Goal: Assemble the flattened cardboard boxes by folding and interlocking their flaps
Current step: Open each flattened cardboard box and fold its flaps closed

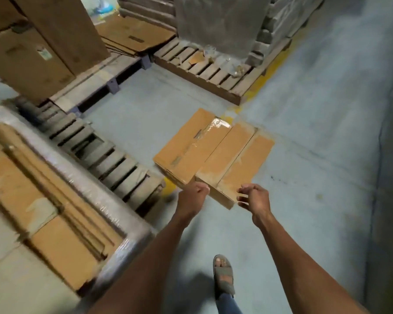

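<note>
A flat brown cardboard box (216, 152) with clear tape along its seam lies on the grey floor in the middle of the view, with its flaps spread to the right. My left hand (192, 196) hovers at its near edge, fingers loosely curled, holding nothing. My right hand (254, 198) is at the near right corner of the flaps, fingers apart and empty. I cannot tell whether either hand touches the cardboard. A wrapped stack of flattened boxes (43, 200) sits at the lower left.
A wooden pallet (114, 159) lies under the wrapped stack on the left. Another pallet (204, 71) stands at the back with a grey wrapped load (225, 23). Tall brown cartons (43, 41) fill the upper left. My sandalled foot (222, 275) is on the floor below.
</note>
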Motion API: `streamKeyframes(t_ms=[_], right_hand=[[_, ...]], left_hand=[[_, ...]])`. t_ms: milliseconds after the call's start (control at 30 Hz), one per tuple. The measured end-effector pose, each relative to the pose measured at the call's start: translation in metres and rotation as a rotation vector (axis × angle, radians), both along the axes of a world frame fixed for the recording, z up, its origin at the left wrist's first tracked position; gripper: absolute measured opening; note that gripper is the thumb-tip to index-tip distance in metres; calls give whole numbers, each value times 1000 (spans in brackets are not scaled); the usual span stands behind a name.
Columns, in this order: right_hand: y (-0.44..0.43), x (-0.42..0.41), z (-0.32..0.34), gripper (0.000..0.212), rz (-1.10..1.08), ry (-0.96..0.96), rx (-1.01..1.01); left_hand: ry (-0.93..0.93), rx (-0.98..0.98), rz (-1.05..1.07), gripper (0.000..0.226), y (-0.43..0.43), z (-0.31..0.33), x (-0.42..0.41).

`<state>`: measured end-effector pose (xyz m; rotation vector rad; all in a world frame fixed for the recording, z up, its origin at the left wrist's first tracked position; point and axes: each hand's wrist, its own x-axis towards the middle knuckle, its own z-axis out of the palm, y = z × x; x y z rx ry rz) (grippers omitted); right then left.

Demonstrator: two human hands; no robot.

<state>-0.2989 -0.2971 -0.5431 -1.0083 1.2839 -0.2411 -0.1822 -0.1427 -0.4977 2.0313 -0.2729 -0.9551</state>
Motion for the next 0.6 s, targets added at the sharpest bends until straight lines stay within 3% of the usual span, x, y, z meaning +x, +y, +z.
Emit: streamKeyframes(t_ms=[167, 267, 367, 467, 600], right_hand=[[-71, 36, -141, 23, 59, 104, 131], [-91, 47, -227, 31, 81, 178, 184], [-97, 56, -310, 65, 134, 229, 227], [-90, 74, -371, 104, 209, 319, 61], [-86, 87, -420, 109, 434, 534, -199]], left_hand=[[3, 128, 9, 20, -71, -154, 57], [46, 184, 23, 7, -91, -245, 82], [45, 213, 22, 5, -111, -313, 98], [53, 256, 10, 13, -127, -370, 114], [-19, 281, 41, 55, -141, -418, 138]])
